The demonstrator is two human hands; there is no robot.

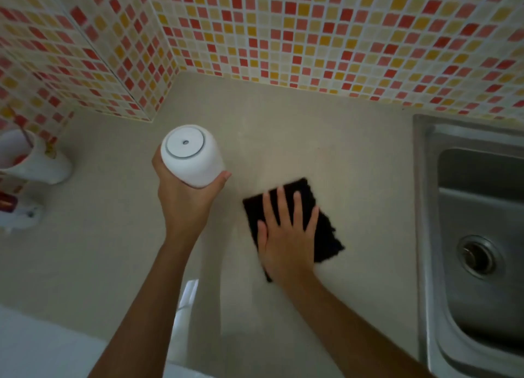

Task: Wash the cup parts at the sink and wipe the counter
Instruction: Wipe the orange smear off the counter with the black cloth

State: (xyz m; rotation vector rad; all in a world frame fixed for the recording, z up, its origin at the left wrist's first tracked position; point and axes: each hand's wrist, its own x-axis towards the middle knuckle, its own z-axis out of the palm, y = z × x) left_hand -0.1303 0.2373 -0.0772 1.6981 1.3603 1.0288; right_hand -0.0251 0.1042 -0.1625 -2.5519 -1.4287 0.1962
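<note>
Cup [189,155], white, inverted, base with small centre hole facing up; lifted clear of counter [354,162], left of sink [479,236] and well apart from it. Left hand [184,199] wrapped around cup's lower body, fingers closed on it, thumb tip showing at the sink-side edge. Right hand [286,236] flat, fingers spread, palm pressing dark cloth [320,221] onto counter between cup and sink; no pinch, only downward pressure. Cloth edges blurred, so probably mid-stroke. Sink basin bare around drain [479,257]. White holder [31,162] with utensils far from sink, at the left edge, by tiled wall [312,37].

Judged step: wiping counter, cup held out of the way.

Risks:
- Cup slipping from one-handed grip if still wet; a fall onto hard counter could crack it.
- Cloth sliding out from under open palm on a fast stroke, leaving patches unwiped.
- Drips from inverted cup rewetting wiped area.
- Stroke carried too far toward sink pushing cloth over the rim.
</note>
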